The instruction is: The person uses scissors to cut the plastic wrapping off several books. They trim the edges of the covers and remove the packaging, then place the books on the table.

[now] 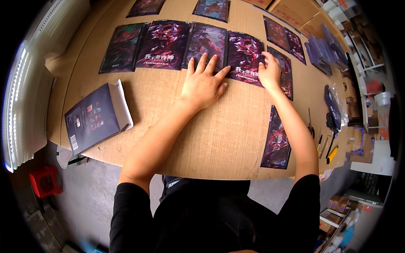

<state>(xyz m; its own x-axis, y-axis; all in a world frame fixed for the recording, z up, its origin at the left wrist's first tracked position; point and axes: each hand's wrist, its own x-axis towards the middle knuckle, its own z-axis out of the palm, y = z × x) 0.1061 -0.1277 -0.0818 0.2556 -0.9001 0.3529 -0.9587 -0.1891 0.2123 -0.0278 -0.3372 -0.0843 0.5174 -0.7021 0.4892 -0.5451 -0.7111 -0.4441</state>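
Note:
A row of dark, glossy printed cards with red and purple artwork lies across the table. My left hand [203, 84] rests flat with spread fingers on the lower part of a purple-grey card [206, 42] and reaches the neighbouring card's corner. That neighbouring red-and-black card [244, 50] has white lettering. At its right edge is my right hand [271, 72], fingers bent and apart, touching the edge. Partly behind this hand lies another card [284, 67]. Left of my left hand are a red-and-black card [163, 42] and a darker greenish card [121, 46].
A dark blue box [95, 116] with a white inner flap stands at the left. One card [276, 141] lies under my right forearm. Purple-blue cases [325, 50] are piled at the right, above a yellow cutter [332, 155] and other tools. A red stool [45, 181] is on the floor.

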